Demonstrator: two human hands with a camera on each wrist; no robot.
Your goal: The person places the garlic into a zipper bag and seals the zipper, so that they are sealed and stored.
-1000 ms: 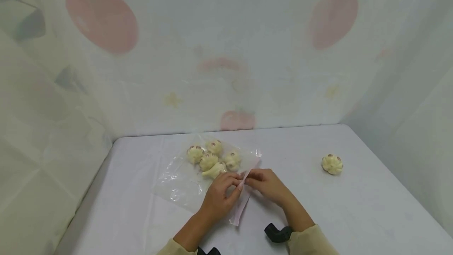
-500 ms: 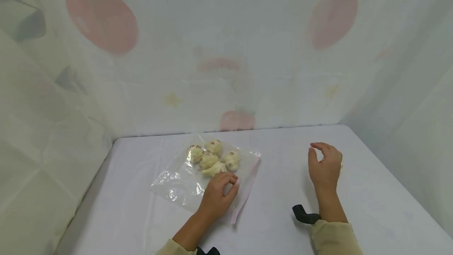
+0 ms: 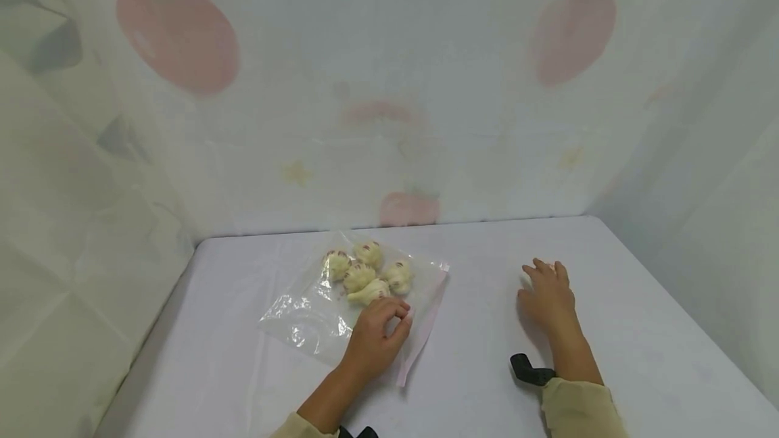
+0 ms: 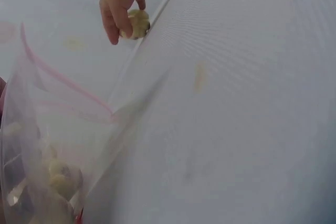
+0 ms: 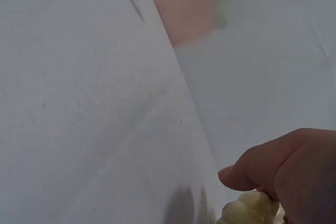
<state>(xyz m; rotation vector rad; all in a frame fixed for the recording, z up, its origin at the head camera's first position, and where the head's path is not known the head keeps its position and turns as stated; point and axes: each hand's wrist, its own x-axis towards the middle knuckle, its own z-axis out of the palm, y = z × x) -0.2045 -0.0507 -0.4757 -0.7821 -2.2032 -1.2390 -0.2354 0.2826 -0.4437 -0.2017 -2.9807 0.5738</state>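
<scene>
white table [image 3: 468, 336], two hands [image 3: 372, 340] [image 3: 548, 299], one clear bag [image 3: 310, 323], six garlic bulbs [image 3: 359, 278]

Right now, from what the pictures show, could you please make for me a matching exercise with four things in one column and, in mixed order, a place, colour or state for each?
1. Left hand
2. Right hand
3. Five garlic bulbs
4. Bag's edge strip

A. Inside the clear plastic bag
B. Pink
C. Fingers around a single garlic bulb
D. Holding the plastic bag

Pairs: 1-D, 2-C, 3-A, 4-B
</scene>
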